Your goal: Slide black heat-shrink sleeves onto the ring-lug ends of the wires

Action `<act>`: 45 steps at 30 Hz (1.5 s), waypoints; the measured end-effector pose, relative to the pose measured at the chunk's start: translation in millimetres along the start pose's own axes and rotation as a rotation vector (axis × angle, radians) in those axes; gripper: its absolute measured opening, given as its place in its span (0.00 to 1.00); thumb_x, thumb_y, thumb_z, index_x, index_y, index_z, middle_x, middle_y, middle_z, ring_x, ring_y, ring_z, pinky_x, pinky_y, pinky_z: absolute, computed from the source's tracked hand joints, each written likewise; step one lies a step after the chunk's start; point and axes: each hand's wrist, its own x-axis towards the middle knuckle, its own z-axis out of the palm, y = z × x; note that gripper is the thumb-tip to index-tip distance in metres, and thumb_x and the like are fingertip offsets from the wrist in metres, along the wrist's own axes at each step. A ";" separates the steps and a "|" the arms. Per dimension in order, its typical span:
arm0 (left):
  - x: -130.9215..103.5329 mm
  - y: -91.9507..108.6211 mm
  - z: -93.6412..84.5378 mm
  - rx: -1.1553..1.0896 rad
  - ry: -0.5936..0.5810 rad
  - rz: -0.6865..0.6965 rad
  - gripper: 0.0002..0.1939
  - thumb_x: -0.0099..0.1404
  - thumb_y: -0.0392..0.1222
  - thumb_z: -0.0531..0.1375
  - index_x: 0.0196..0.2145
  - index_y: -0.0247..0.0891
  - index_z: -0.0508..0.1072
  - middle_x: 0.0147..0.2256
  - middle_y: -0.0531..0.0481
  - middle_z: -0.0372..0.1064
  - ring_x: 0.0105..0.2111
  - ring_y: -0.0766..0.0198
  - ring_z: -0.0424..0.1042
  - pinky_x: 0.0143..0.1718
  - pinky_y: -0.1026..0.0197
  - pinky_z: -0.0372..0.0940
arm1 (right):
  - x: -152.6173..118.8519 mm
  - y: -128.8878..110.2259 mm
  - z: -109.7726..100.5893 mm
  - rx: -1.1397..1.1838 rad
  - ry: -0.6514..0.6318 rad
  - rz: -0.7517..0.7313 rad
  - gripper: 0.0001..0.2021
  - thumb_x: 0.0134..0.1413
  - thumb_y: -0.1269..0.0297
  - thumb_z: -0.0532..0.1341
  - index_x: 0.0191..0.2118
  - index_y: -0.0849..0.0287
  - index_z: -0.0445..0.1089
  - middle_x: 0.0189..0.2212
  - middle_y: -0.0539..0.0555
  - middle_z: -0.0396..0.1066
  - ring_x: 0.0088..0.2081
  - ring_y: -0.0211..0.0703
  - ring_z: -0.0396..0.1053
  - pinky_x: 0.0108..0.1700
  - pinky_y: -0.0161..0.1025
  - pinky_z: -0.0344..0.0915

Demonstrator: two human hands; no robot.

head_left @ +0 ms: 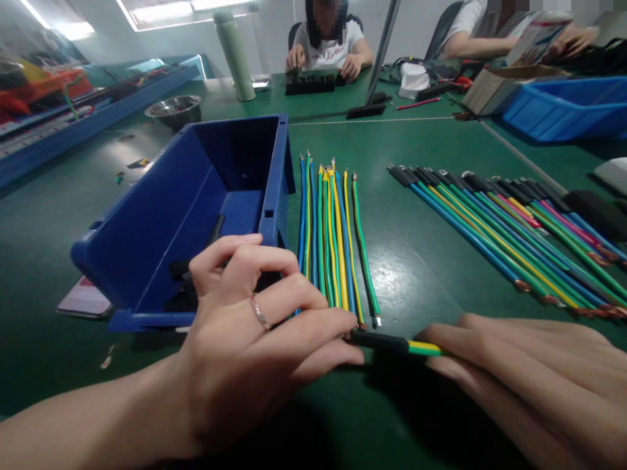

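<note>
Low in the view, my left hand point(264, 333) pinches the end of a yellow-green wire point(425, 348), where a black sleeve point(382, 341) covers it. My right hand point(529, 372) grips the same wire further along, its fingers closed; the rest of the wire is hidden behind that hand. Just beyond lies a row of wires point(337, 241) in blue, green and yellow, with bare metal ends. A blue bin point(147, 228) stands behind my left hand with several black pieces point(183, 281) inside.
Sleeved wires point(514, 241) lie in a slanted row on the right. Further back are a metal bowl point(177, 111), a green bottle point(235, 59), a metal stand point(367, 109), a cardboard box point(509, 85) and a blue tray point(568, 108). Two people sit across the table.
</note>
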 end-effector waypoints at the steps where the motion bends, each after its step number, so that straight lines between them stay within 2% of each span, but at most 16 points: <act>1: -2.1 -1.5 -1.2 -0.001 0.000 0.002 0.12 0.74 0.63 0.73 0.46 0.58 0.89 0.31 0.53 0.79 0.51 0.47 0.78 0.69 0.38 0.66 | 0.2 0.2 0.0 0.004 -0.015 -0.013 0.09 0.85 0.66 0.56 0.51 0.51 0.74 0.34 0.46 0.82 0.28 0.39 0.77 0.33 0.40 0.66; 6: -18.5 -9.0 -5.4 -0.008 -0.012 0.012 0.06 0.76 0.55 0.74 0.47 0.58 0.88 0.32 0.57 0.82 0.46 0.49 0.80 0.62 0.40 0.67 | -0.1 -0.7 0.6 0.017 -0.048 -0.019 0.11 0.86 0.67 0.54 0.49 0.51 0.73 0.33 0.46 0.81 0.26 0.40 0.75 0.33 0.42 0.65; 10: -26.6 -12.5 -7.1 -0.044 -0.013 0.014 0.04 0.82 0.47 0.68 0.50 0.54 0.85 0.35 0.62 0.85 0.45 0.51 0.80 0.59 0.41 0.62 | 0.3 -1.0 0.5 0.024 -0.056 -0.019 0.13 0.87 0.65 0.52 0.48 0.51 0.72 0.32 0.47 0.81 0.25 0.41 0.73 0.30 0.42 0.64; 12: -27.2 -13.1 -8.1 -0.050 -0.013 0.028 0.06 0.85 0.47 0.65 0.51 0.53 0.84 0.36 0.62 0.85 0.46 0.52 0.79 0.58 0.42 0.61 | 1.9 -0.6 0.5 0.033 -0.047 -0.022 0.15 0.88 0.64 0.51 0.47 0.50 0.73 0.31 0.47 0.81 0.23 0.41 0.71 0.29 0.43 0.63; 17: -26.4 -11.1 -4.5 -0.054 -0.014 0.021 0.07 0.87 0.49 0.64 0.51 0.54 0.84 0.36 0.61 0.85 0.45 0.52 0.79 0.53 0.43 0.60 | 3.8 0.1 2.0 0.029 -0.072 -0.034 0.16 0.88 0.63 0.51 0.45 0.51 0.73 0.31 0.48 0.81 0.22 0.41 0.70 0.28 0.43 0.62; 21: -26.6 -9.2 2.2 -0.060 0.109 0.000 0.13 0.89 0.48 0.58 0.49 0.54 0.83 0.34 0.61 0.83 0.43 0.53 0.77 0.55 0.43 0.61 | 0.5 -0.8 3.1 0.011 -0.087 -0.022 0.17 0.87 0.65 0.51 0.44 0.51 0.74 0.32 0.49 0.82 0.24 0.42 0.72 0.29 0.44 0.62; 24: -27.0 -8.6 4.9 -0.061 0.087 0.008 0.13 0.89 0.49 0.58 0.49 0.54 0.83 0.34 0.61 0.83 0.44 0.53 0.77 0.58 0.44 0.61 | 0.3 -0.3 4.1 0.035 -0.080 -0.021 0.18 0.87 0.65 0.51 0.42 0.51 0.73 0.31 0.49 0.82 0.22 0.41 0.71 0.28 0.45 0.61; 28: -28.1 -7.6 8.7 -0.069 0.173 -0.024 0.16 0.91 0.50 0.55 0.47 0.55 0.82 0.32 0.61 0.82 0.45 0.54 0.76 0.61 0.44 0.60 | 3.0 2.4 4.4 0.021 -0.038 -0.027 0.19 0.88 0.62 0.51 0.43 0.50 0.76 0.31 0.48 0.83 0.22 0.41 0.72 0.27 0.42 0.63; 32: -28.6 -7.7 10.5 -0.077 0.159 -0.013 0.17 0.91 0.53 0.56 0.47 0.55 0.83 0.32 0.62 0.82 0.45 0.55 0.77 0.63 0.45 0.59 | 2.3 2.0 -0.2 -0.032 -0.093 -0.039 0.20 0.88 0.61 0.52 0.40 0.50 0.76 0.31 0.48 0.83 0.23 0.41 0.76 0.27 0.39 0.65; 36: -28.9 -7.9 8.6 -0.083 0.154 -0.024 0.14 0.88 0.49 0.58 0.46 0.55 0.84 0.32 0.60 0.83 0.44 0.54 0.78 0.64 0.45 0.60 | 0.5 -0.5 -4.1 -0.052 -0.141 -0.004 0.20 0.86 0.61 0.52 0.41 0.48 0.77 0.32 0.48 0.82 0.25 0.42 0.77 0.30 0.37 0.69; 42: -29.2 -7.4 9.7 -0.076 0.135 -0.026 0.10 0.86 0.47 0.62 0.47 0.56 0.84 0.32 0.60 0.83 0.44 0.54 0.78 0.63 0.45 0.61 | 4.1 -0.8 -3.5 -0.062 -0.165 -0.013 0.18 0.85 0.62 0.53 0.41 0.49 0.76 0.33 0.49 0.83 0.25 0.43 0.77 0.29 0.38 0.68; 45: -28.6 -8.3 7.6 -0.073 0.144 -0.033 0.12 0.87 0.47 0.60 0.47 0.56 0.85 0.33 0.59 0.83 0.43 0.53 0.79 0.63 0.43 0.62 | 6.2 -0.2 -2.2 -0.073 -0.176 -0.020 0.18 0.86 0.61 0.52 0.43 0.49 0.76 0.33 0.49 0.82 0.25 0.42 0.77 0.30 0.37 0.68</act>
